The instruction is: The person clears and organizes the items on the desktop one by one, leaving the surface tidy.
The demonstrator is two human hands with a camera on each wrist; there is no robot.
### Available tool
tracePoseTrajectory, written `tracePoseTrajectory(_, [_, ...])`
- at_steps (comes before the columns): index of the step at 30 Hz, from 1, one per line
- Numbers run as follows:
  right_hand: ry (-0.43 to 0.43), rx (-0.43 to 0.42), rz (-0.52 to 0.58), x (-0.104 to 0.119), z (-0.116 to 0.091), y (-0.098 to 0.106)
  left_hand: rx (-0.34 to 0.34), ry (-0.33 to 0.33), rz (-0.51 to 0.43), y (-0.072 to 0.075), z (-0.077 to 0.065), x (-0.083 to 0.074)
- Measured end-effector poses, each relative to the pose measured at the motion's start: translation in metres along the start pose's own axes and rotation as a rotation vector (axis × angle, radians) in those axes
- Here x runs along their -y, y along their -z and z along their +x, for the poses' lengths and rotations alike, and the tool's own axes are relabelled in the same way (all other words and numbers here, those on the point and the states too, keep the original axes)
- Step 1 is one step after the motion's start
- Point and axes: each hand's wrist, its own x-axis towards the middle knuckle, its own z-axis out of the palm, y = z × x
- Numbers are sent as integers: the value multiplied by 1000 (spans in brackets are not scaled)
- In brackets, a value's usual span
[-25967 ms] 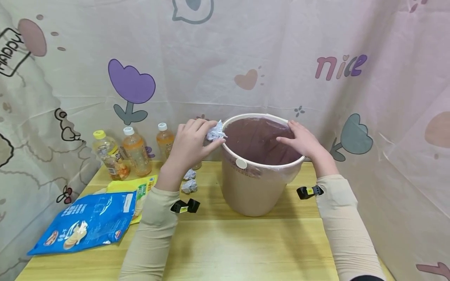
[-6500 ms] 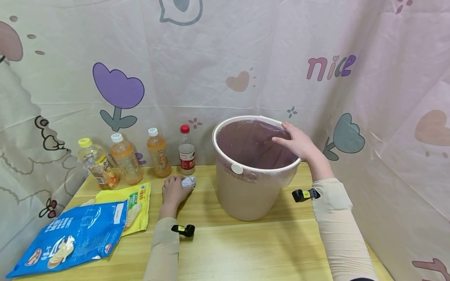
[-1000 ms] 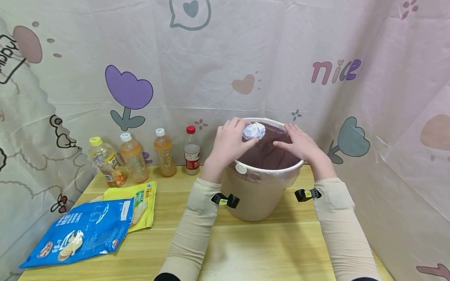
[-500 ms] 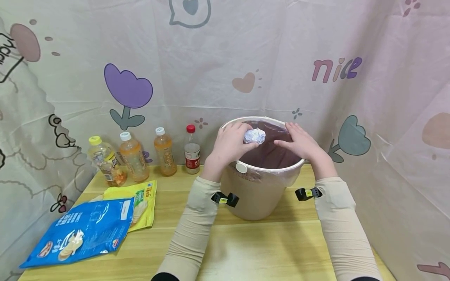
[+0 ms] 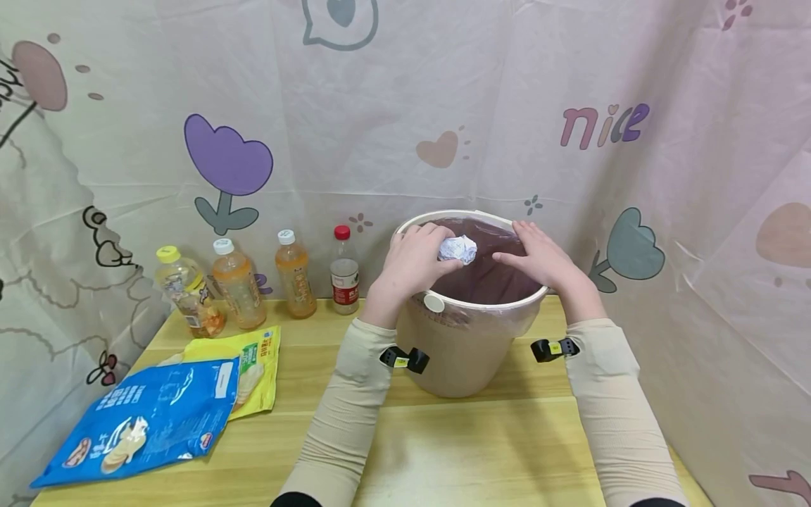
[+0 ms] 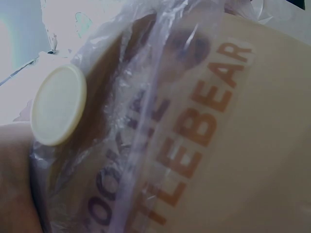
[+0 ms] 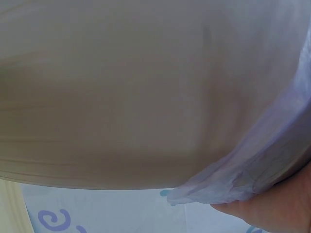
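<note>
In the head view my left hand [image 5: 415, 259] reaches over the near left rim of the bin. It pinches a crumpled white paper ball [image 5: 457, 249] between thumb and fingers, above the opening. The beige trash bin [image 5: 459, 352] stands upright, lined with a thin clear purplish bag [image 5: 500, 278] folded over its rim. My right hand [image 5: 545, 259] rests on the right side of the rim, fingers extended along it and thumb over the opening. The left wrist view shows the lettered bin wall [image 6: 272, 111] and a round cream tab [image 6: 58, 104]. The bin's bottom is hidden.
Left of the bin, several bottles line the back of the wooden table [image 5: 469, 451], among them a red-capped bottle [image 5: 345, 274] and a yellow-capped one [image 5: 190, 292]. A blue snack bag [image 5: 152, 422] overlaps a yellow bag [image 5: 262, 366] at left. A printed curtain [image 5: 355, 127] hangs behind.
Since 6.5 seconds ago my left hand has lifted the paper ball off the table and brought it over the bin. In the last second it dipped slightly. My right hand stays on the rim.
</note>
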Motion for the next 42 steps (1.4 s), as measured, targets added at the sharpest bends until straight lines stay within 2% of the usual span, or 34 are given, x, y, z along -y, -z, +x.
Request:
tracePoseTrajectory(15, [-3, 6, 21, 2, -1, 0, -1, -5, 23, 2, -3, 1])
tracePoseTrajectory(20, [3, 7, 21, 2, -2, 0, -29, -7, 19, 1, -4, 0])
tracePoseTrajectory(23, [7, 7, 17, 2, -2, 0, -81, -11, -4, 0, -3, 0])
tracePoseTrajectory(27, [11, 6, 12, 1, -1, 0, -198, -29, -14, -1, -5, 1])
tracePoseTrajectory(31, [16, 5, 11, 0, -1, -1, -306, -48, 14, -1, -10, 0])
tracePoseTrajectory(36, [20, 4, 17, 1, 0, -1, -387, -77, 45, 2, -20, 1])
tracePoseTrajectory(42, [24, -2, 23, 0, 0, 2, -477, -115, 65, 5, -34, 9])
